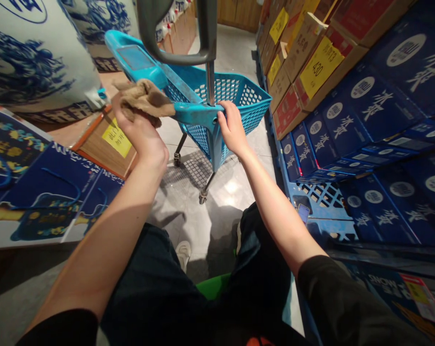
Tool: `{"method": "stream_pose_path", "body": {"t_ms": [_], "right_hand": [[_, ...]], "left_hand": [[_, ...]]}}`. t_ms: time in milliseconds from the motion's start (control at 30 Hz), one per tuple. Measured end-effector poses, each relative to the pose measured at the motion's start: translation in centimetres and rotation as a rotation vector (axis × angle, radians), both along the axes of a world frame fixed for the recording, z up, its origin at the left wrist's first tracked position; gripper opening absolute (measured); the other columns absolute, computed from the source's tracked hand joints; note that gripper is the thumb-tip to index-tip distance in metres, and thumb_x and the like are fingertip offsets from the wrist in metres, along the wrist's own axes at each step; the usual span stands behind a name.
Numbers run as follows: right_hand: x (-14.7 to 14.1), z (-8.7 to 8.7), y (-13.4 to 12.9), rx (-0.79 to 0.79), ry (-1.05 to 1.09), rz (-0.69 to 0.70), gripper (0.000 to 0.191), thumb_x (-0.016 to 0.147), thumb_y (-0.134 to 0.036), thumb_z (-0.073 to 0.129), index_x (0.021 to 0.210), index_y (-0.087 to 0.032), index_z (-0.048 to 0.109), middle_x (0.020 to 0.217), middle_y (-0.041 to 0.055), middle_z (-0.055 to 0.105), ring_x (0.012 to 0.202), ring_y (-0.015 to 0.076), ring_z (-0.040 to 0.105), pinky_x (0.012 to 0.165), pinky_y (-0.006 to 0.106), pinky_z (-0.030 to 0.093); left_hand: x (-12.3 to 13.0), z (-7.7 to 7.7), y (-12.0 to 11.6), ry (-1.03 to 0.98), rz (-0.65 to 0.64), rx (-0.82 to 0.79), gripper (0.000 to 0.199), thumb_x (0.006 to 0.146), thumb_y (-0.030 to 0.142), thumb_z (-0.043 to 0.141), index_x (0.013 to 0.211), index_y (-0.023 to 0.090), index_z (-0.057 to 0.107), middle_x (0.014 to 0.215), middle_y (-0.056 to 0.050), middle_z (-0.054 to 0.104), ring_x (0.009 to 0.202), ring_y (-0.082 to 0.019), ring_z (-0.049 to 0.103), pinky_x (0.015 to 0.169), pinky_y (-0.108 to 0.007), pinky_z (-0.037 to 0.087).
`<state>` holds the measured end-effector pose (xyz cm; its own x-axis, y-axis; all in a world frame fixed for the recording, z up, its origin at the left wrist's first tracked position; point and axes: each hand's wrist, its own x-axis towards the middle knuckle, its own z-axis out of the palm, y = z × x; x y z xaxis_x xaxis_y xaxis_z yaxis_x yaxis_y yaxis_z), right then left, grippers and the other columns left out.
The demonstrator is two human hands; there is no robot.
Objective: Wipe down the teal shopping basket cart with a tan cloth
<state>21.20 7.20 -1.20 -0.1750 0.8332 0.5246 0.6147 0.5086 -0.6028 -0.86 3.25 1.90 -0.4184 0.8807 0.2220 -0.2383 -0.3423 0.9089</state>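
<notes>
The left hand has its grip closed on a bunched tan cloth, pressing it against the blue rail of a small shopping cart. The right hand is curled over the near end of the same rail, its grip closed around the plastic, though the view from above hides how far the thumb wraps underneath.

The cart stands on its wheels on the tiled floor, just ahead of the person and between the two displays. Its long rail points away from the right hand, forward and to the left, toward a large blue-and-white vase. A metal pole rises beside the right hand to a gray handle above the blue mesh basket.

To the right, blue boxes are stacked beside a blue plastic pallet, with cardboard cartons farther along carrying yellow price tags. To the left are printed blue boxes and a brown box with a yellow label.
</notes>
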Motion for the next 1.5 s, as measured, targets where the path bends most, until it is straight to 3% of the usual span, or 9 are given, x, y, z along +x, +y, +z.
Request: {"method": "stream_pose_path", "body": {"t_ms": [133, 333, 633, 800, 1033, 1167, 1233, 1333, 1500], "right_hand": [[0.1, -0.1, 0.0, 0.001, 0.012, -0.001, 0.073, 0.103, -0.085, 0.024, 0.149, -0.039, 0.055, 0.152, 0.0053, 0.065, 0.155, 0.0311, 0.047, 0.138, 0.065, 0.032], [0.7, -0.8, 0.8, 0.026, 0.019, 0.004, 0.074, 0.103, -0.085, 0.02, 0.148, -0.037, 0.056, 0.153, 0.0067, 0.063, 0.154, 0.0296, 0.048, 0.138, 0.064, 0.033], [0.7, -1.1, 1.2, 0.054, -0.011, 0.007, 0.078, 0.101, -0.087, 0.018, 0.149, -0.039, 0.056, 0.154, 0.0058, 0.063, 0.153, 0.0297, 0.049, 0.138, 0.062, 0.034], [1.2, -0.8, 1.0, 0.052, -0.036, 0.022, 0.08, 0.1, -0.089, 0.017, 0.148, -0.039, 0.057, 0.152, 0.0059, 0.064, 0.151, 0.0297, 0.051, 0.136, 0.061, 0.037], [1.5, -1.1, 1.5, 0.059, -0.025, 0.031, 0.08, 0.099, -0.091, 0.019, 0.141, -0.038, 0.061, 0.151, 0.0045, 0.066, 0.149, 0.0281, 0.054, 0.135, 0.057, 0.04], [1.2, -1.5, 2.3, 0.083, 0.011, 0.001, 0.085, 0.096, -0.095, 0.02, 0.137, -0.035, 0.065, 0.146, 0.0069, 0.069, 0.144, 0.0282, 0.057, 0.134, 0.055, 0.039], [1.1, -1.5, 2.3, 0.062, 0.006, -0.005, 0.079, 0.097, -0.093, 0.028, 0.136, -0.035, 0.065, 0.147, 0.0063, 0.068, 0.144, 0.0282, 0.056, 0.134, 0.055, 0.039], [1.0, -1.0, 1.8, 0.035, -0.012, 0.012, 0.072, 0.099, -0.089, 0.036, 0.139, -0.037, 0.064, 0.149, 0.0055, 0.067, 0.146, 0.0287, 0.056, 0.133, 0.056, 0.041], [0.9, -0.1, 0.4, 0.008, -0.013, 0.003, 0.069, 0.099, -0.09, 0.034, 0.143, -0.044, 0.062, 0.147, 0.0016, 0.068, 0.15, 0.0283, 0.054, 0.135, 0.058, 0.04]], "left_hand": [[0.7, -1.4, -0.2, -0.004, 0.113, 0.117, 0.043, 0.089, 0.06, 0.068, 0.119, 0.032, 0.056, 0.115, 0.003, 0.074, 0.145, -0.025, 0.054, 0.102, -0.04, 0.048], [3.6, -2.3, -3.8, -0.187, -0.11, 0.048, 0.027, 0.081, 0.045, 0.076, 0.103, 0.035, 0.063, 0.106, 0.006, 0.076, 0.132, -0.02, 0.064, 0.092, -0.035, 0.056], [3.2, -1.4, -2.0, -0.288, -0.104, 0.006, 0.026, 0.074, 0.052, 0.075, 0.076, 0.035, 0.056, 0.088, 0.001, 0.077, 0.134, -0.024, 0.063, 0.1, -0.04, 0.055], [5.9, -0.9, -4.0, -0.467, -0.084, -0.135, 0.017, 0.078, 0.021, 0.069, 0.086, 0.032, 0.06, 0.09, 0.004, 0.076, 0.096, -0.02, 0.072, 0.084, -0.033, 0.061], [8.3, 0.3, -7.6, -0.498, -0.288, -0.236, 0.018, 0.081, 0.018, 0.072, 0.086, 0.028, 0.058, 0.093, 0.0, 0.074, 0.095, -0.02, 0.073, 0.08, -0.031, 0.062], [8.9, 2.4, -9.9, -0.227, -0.484, -0.079, 0.03, 0.078, 0.038, 0.086, 0.094, 0.028, 0.062, 0.104, -0.004, 0.073, 0.105, -0.029, 0.071, 0.089, -0.044, 0.063], [7.7, 3.7, -9.7, 0.16, -0.342, 0.162, 0.033, 0.081, 0.045, 0.087, 0.093, 0.03, 0.062, 0.104, -0.004, 0.069, 0.11, -0.03, 0.069, 0.098, -0.047, 0.059], [4.6, 5.1, -7.7, 0.741, -0.052, 0.423, 0.021, 0.08, 0.035, 0.085, 0.087, 0.028, 0.066, 0.111, -0.01, 0.067, 0.12, -0.037, 0.06, 0.117, -0.058, 0.044], [2.0, 4.7, -4.6, 0.857, -0.073, 0.331, 0.02, 0.077, 0.017, 0.08, 0.089, 0.03, 0.07, 0.11, -0.009, 0.071, 0.136, -0.042, 0.05, 0.128, -0.062, 0.029]]}}
